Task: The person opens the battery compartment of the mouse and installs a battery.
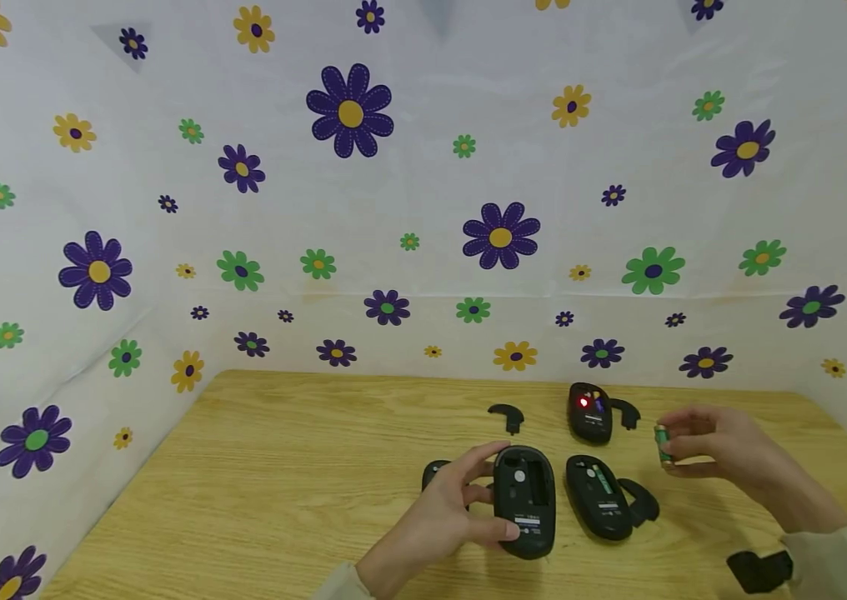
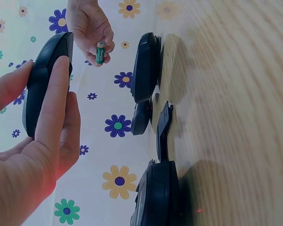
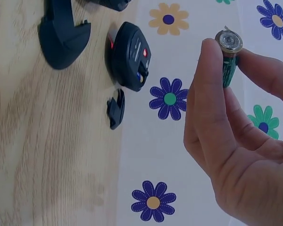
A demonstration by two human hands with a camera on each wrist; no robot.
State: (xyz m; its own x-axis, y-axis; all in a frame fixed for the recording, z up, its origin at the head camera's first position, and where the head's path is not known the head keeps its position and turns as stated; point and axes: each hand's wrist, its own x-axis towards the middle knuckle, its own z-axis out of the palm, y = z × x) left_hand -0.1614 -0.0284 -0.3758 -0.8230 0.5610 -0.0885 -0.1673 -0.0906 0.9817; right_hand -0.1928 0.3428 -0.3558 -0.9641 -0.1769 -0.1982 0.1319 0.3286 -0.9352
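My left hand point(image 1: 442, 521) grips a black computer mouse point(image 1: 524, 521) above the table, its underside facing the head camera and its dark battery slot uncovered. In the left wrist view this mouse point(image 2: 42, 84) appears edge-on, between thumb and fingers. Off to the right, my right hand point(image 1: 727, 446) pinches a green battery point(image 1: 664, 447) by its sides, held roughly upright. One metallic end of the battery point(image 3: 229, 41) faces the right wrist camera. Between the hands lies another upturned mouse point(image 1: 603, 508), a green battery in its slot, with a black cover point(image 1: 644, 502) beside it.
Farther back, an upturned mouse point(image 1: 590, 421) glows red, a cover point(image 1: 628, 414) at its right. Another cover point(image 1: 509, 415) lies behind the held mouse. A further black mouse point(image 1: 433, 471) is partly hidden by my left hand. A flowered cloth point(image 1: 408, 333) hangs behind the wooden table point(image 1: 281, 500).
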